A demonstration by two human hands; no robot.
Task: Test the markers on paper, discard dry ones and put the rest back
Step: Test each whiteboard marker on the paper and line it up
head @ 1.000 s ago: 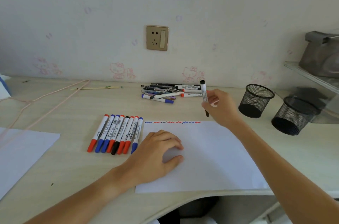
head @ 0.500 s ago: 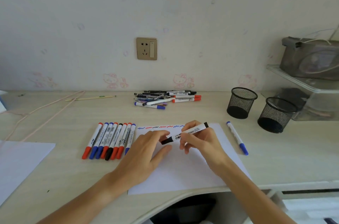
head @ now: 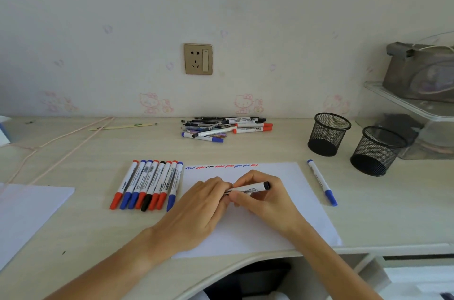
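Observation:
A white marker with a black end (head: 253,188) lies level above the white test paper (head: 299,206). My right hand (head: 260,197) grips its barrel. My left hand (head: 199,208) closes its fingers round the marker's left end, which is hidden. Coloured squiggles (head: 221,166) run along the paper's far edge. Left of the paper, several capped red, blue and black markers (head: 149,184) lie in a row. One blue marker (head: 321,183) lies alone right of the paper. A heap of markers and pens (head: 226,127) sits by the wall.
Two black mesh pen cups (head: 329,134) (head: 375,151) stand at the right, beside a clear shelf unit (head: 417,113). Another white sheet (head: 27,213) lies at the left. A pink cord (head: 61,142) trails across the back left. The desk edge curves just below my wrists.
My right hand brought the black marker from the heap down over the paper and turned it level. My left hand rose off the paper and took hold of its left end.

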